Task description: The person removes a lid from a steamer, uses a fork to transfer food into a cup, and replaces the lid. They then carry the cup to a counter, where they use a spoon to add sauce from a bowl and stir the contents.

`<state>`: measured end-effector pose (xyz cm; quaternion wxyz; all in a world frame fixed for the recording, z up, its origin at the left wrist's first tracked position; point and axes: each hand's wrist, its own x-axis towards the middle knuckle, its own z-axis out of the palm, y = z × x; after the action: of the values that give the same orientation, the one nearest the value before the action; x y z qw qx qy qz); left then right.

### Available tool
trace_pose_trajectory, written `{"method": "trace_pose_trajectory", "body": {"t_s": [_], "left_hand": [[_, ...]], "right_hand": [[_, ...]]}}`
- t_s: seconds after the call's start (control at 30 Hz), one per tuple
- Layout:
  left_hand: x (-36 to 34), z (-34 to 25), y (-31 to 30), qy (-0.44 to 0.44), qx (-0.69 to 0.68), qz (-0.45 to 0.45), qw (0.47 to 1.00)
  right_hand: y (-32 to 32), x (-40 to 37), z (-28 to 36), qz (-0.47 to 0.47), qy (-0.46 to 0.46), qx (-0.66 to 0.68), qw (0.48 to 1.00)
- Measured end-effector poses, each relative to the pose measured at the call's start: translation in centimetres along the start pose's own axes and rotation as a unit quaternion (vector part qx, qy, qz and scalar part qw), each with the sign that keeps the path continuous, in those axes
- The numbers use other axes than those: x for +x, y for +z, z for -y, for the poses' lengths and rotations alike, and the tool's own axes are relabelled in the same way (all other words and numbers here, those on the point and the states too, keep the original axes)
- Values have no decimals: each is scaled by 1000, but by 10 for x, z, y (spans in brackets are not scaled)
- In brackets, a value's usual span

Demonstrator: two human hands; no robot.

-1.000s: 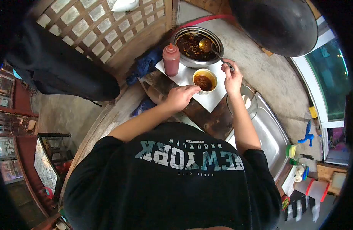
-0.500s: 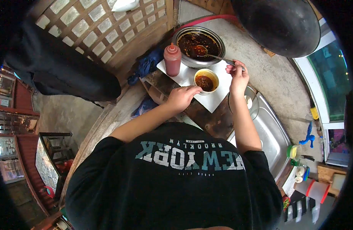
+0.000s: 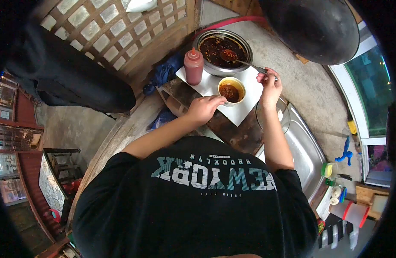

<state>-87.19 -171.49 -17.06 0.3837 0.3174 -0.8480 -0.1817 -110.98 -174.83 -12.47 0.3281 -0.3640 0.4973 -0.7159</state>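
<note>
My right hand (image 3: 270, 88) is closed around the handle of a metal ladle (image 3: 254, 66). The ladle's bowl, filled with reddish-brown sauce, is over the right part of a metal pot (image 3: 250, 55) of dark sauce with bits floating in it. My left hand (image 3: 205, 109) has its fingers together against the near left side of a small cup (image 3: 243, 91), apparently steadying it; the thumb is hard to see. Inside the cup lies brown, chunky sauce. The cup stands upright on a white board (image 3: 236, 115), below the pot. A squeeze bottle (image 3: 193, 71) of red sauce stands beside it.
A clear glass lid or bowl (image 3: 285, 122) sits by the metal sink (image 3: 305, 148) on the right. A large black wok (image 3: 314, 30) is at the upper right. Dark blue cloth or plastic (image 3: 163, 75) lies left of the bottle, near a black covered object (image 3: 77, 73).
The ladle's bowl has risen out of the dark sauce and shifted slightly right, now showing full. My right hand has moved a little to the right. My left hand and the cup have stayed put.
</note>
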Motion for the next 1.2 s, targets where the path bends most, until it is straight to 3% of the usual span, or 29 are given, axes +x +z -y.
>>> {"method": "trace_pose_trajectory", "body": {"t_s": [0.93, 1.2], "left_hand": [[-2, 1, 1, -11, -4, 5, 1000], [-2, 0, 1, -6, 0, -3, 1000]], "right_hand": [[6, 9, 21, 0, -44, 63, 997], [2, 1, -6, -10, -18, 23, 1000]]}}
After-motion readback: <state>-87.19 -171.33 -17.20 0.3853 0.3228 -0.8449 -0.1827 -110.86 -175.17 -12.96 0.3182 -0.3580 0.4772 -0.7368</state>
